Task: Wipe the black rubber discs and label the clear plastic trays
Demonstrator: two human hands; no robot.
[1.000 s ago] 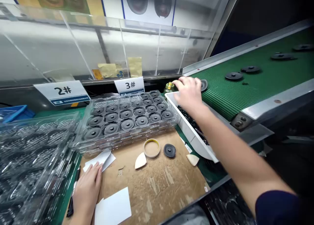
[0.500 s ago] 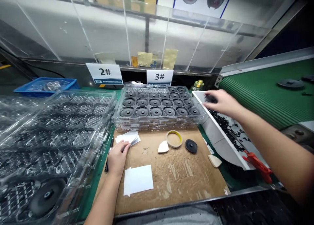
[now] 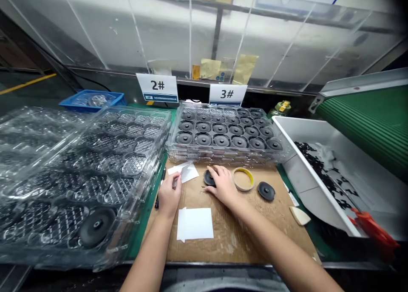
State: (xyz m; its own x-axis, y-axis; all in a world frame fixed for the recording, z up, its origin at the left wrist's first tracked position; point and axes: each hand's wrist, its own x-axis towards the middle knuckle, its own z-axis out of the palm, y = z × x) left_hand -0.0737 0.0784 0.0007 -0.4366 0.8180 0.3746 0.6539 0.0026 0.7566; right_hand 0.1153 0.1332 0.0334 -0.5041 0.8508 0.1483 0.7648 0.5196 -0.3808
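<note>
Head view: gripped a dark disc (image 3: pixel 209 178) by the rim in the right hand (image 3: pixel 225 189), fingertips on the far edge and thumb on the near edge, just left of the tape ring (image 3: pixel 245 189). Could not tell contact with the cardboard (image 3: pixel 223 249) underneath from a slight lift. Farther left of the tape ring, pinched a raised edge of the paper slips (image 3: pixel 189 173) between thumb and fingers of the left hand (image 3: pixel 169 196).

Called, in judgement, for a light rim hold, clear of the raised centre, with the disc level and face up. Asked likewise for a fine pinch on the paper, near the edge, to avoid creasing or lifting extra slips. Needed some care on the right side too, with the tape ring close beside the knuckles and easily nudged.

Noted a second disc (image 3: pixel 266 191) flat to the right of the tape ring, a white sheet (image 3: pixel 195 223) nearer the body and to its left, a foam wedge (image 3: pixel 300 215) farther right, and a clear tray stack (image 3: pixel 191 149) of similar discs beyond it.
</note>
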